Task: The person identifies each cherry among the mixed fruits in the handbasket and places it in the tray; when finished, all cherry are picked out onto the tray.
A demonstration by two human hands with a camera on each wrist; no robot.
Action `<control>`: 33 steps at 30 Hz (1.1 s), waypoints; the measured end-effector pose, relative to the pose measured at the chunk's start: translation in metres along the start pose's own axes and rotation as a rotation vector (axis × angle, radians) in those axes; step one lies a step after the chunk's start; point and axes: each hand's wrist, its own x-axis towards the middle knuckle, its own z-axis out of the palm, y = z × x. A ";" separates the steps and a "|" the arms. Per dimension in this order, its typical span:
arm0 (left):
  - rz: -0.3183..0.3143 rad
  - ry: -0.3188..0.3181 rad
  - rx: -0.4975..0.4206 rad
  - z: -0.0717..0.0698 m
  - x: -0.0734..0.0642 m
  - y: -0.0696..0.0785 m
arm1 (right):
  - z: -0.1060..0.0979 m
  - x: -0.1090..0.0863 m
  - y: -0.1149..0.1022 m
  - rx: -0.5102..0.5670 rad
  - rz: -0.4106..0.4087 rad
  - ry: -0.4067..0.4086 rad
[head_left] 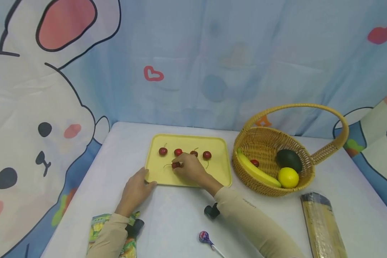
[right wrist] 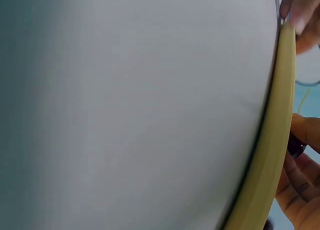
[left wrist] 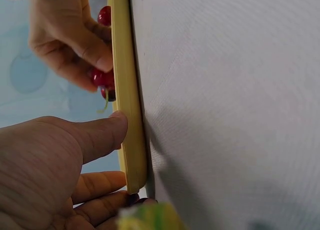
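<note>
A yellow tray (head_left: 161, 179) lies on the table with several dark red cherries, some with stems; one cherry (head_left: 162, 151) is at its back left. My right hand (head_left: 190, 167) reaches over the tray and pinches a cherry (head_left: 175, 165) between thumb and fingers, its stem pointing left. My left hand (head_left: 136, 190) holds the tray's front left corner. In the left wrist view the thumb (left wrist: 107, 135) presses the rim, with the fingers around the corner. The right wrist view shows the held cherry (right wrist: 296, 146) partly hidden by the fingers and the tray edge.
Right of the tray stands a wicker basket (head_left: 245, 175) holding a banana (head_left: 258, 171), a lemon (head_left: 288, 177), an avocado (head_left: 289, 160) and a cherry (head_left: 254, 163). A lollipop (head_left: 204, 237), a colourful packet (head_left: 130, 247) and a brown wrapped package (head_left: 322, 225) lie nearer the front.
</note>
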 end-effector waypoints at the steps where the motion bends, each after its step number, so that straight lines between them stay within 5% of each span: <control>1: 0.001 0.000 0.001 0.000 0.000 0.000 | 0.003 0.001 -0.004 0.010 -0.014 0.000; 21: 0.004 0.000 0.019 0.002 0.001 -0.002 | 0.031 0.019 -0.032 -0.007 -0.011 -0.008; 27: 0.019 0.008 0.016 0.002 0.001 -0.002 | 0.023 0.011 -0.025 0.049 -0.002 -0.022; 33: 0.010 0.000 0.015 0.000 0.000 -0.001 | -0.007 -0.016 -0.014 0.192 0.026 -0.042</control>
